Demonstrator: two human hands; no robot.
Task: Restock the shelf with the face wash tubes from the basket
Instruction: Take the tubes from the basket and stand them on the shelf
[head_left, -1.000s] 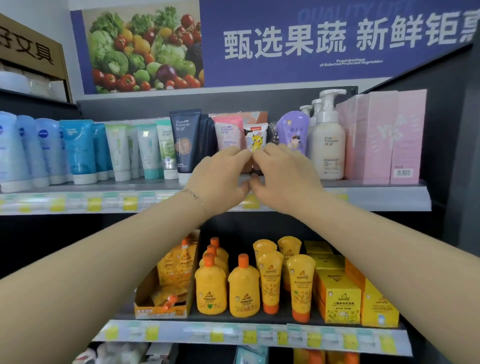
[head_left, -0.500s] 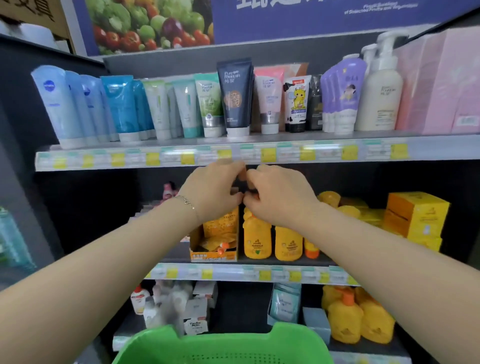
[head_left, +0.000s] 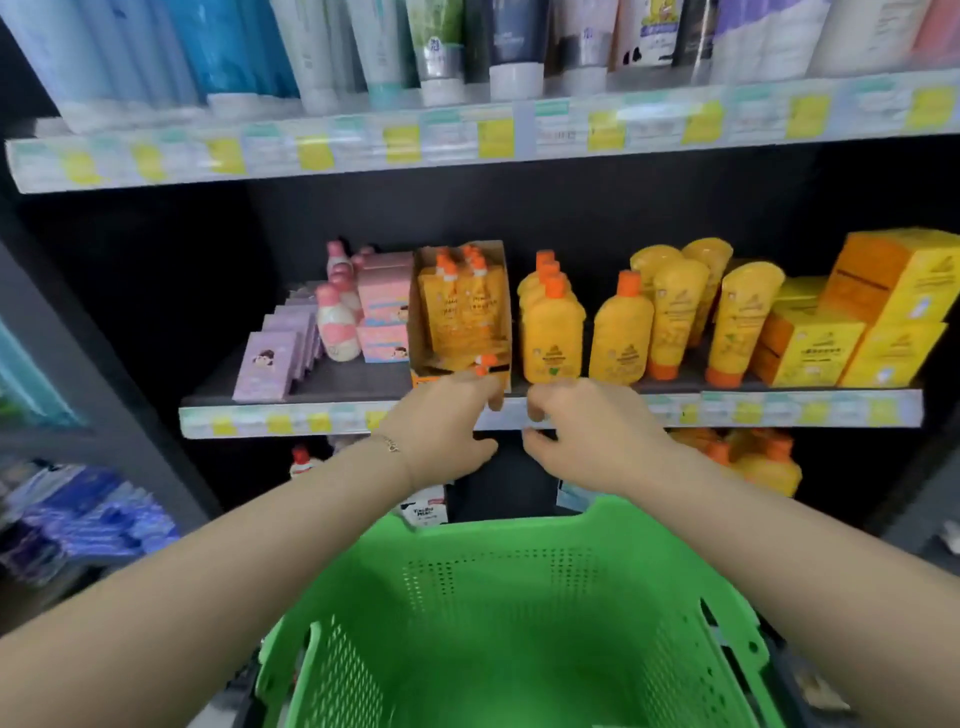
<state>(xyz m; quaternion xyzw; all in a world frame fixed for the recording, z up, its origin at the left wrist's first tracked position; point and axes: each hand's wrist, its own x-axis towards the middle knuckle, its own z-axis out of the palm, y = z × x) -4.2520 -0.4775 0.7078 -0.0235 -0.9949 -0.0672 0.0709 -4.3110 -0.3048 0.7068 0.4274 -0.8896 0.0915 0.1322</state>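
Note:
Face wash tubes (head_left: 514, 47) stand in a row on the top shelf (head_left: 571, 132), caps down. Only their lower halves show. My left hand (head_left: 441, 426) and my right hand (head_left: 587, 436) hang side by side in front of the middle shelf's edge, above the far rim of the green basket (head_left: 493, 530). Both hands have loosely curled fingers and hold nothing. The part of the basket's inside that shows is bare green plastic with no tube in it.
The middle shelf (head_left: 779, 410) carries yellow bottles (head_left: 621, 338), yellow tubes, orange boxes (head_left: 883, 312), a carton of pouches (head_left: 462, 312) and pink and lilac items (head_left: 337, 322). More yellow bottles sit on the shelf below. A neighbouring rack stands at the left.
Both hands have come down from the top shelf past the middle shelf toward the basket, empty. The view has tilted down, so the basket fills the lower frame.

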